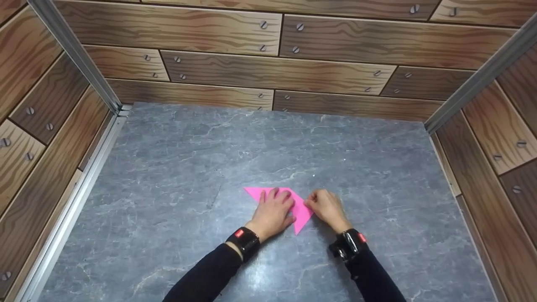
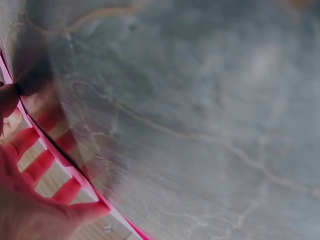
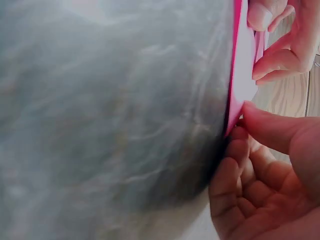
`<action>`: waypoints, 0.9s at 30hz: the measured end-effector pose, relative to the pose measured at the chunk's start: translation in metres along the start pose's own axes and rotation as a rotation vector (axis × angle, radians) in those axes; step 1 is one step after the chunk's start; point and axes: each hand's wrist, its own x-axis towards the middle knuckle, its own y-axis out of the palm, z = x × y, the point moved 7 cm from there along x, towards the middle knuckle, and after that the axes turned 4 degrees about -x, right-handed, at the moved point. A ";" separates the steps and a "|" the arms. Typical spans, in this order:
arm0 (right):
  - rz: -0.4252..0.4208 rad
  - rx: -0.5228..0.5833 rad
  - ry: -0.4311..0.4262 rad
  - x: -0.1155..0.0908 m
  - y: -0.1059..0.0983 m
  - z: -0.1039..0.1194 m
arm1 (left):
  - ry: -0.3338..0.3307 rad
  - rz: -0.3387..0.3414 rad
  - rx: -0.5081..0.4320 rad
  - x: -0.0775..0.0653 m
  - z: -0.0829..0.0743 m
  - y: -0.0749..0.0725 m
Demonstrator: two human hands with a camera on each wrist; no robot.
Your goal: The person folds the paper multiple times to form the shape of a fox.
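Note:
A folded sheet of pink paper lies on the grey marbled tabletop, with one pointed corner toward the left and another toward the person. My left hand presses on its middle, the fingers spread out across it and hiding part of the folds. In the left wrist view, those fingertips rest along the paper. At the right-hand corner, my right hand pinches the edge between thumb and forefinger. The right wrist view shows that thumb on top of the pink paper, the other fingers curled beneath.
The grey tabletop extends around the paper. Wood-patterned panels stand at the back and on both sides, with metal rails at the corners. Black bands circle both wrists.

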 end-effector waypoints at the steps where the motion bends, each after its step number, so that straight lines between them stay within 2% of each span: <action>1: 0.010 0.000 0.007 0.001 0.000 0.001 | 0.003 0.000 -0.005 0.000 -0.001 0.000; 9: 0.123 0.023 0.062 0.007 0.002 -0.003 | 0.007 0.044 -0.015 0.000 -0.003 0.001; 15: 0.148 0.052 0.085 0.006 0.002 -0.003 | -0.002 0.059 0.023 0.001 -0.001 0.000; 19: 0.134 0.053 0.071 0.007 0.000 -0.001 | -0.005 0.066 0.033 0.001 0.001 0.000; 27: 0.126 0.025 0.067 0.018 0.001 0.011 | 0.004 -0.003 0.028 0.002 0.001 -0.002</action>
